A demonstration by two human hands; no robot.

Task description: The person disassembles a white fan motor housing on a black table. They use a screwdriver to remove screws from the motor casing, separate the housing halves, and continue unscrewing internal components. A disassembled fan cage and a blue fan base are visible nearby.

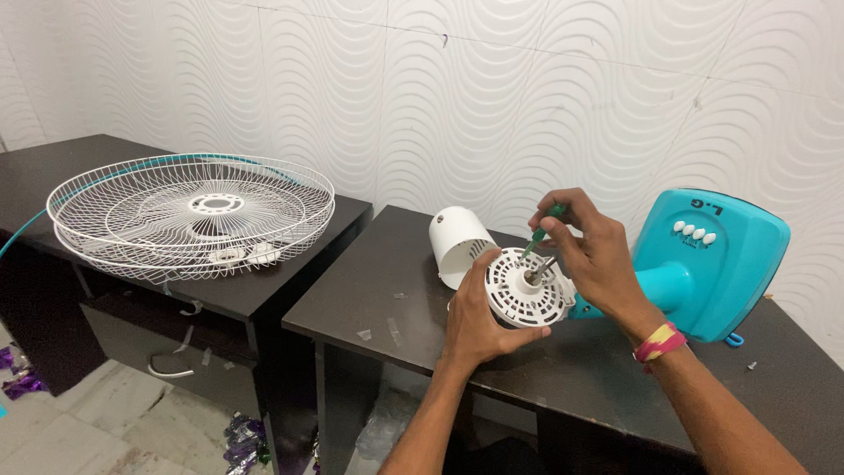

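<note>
A white fan motor housing (525, 295) with a metal shaft lies on its side on the dark table (387, 281), joined to a turquoise fan base (716, 259). My left hand (479, 317) grips the motor from below and from its left side. A green-handled screwdriver (543, 230) is in my right hand (593, 251), its tip down on the motor's front face. Just behind the motor lies a white cylindrical motor cover (459, 244), open end facing me.
Two white wire fan grilles (189, 215) are stacked on a second dark table (290, 290) at the left. A small screw (751, 365) lies near the turquoise base. Bits of tape dot the table. Scraps of wrapping lie on the tiled floor (79, 431).
</note>
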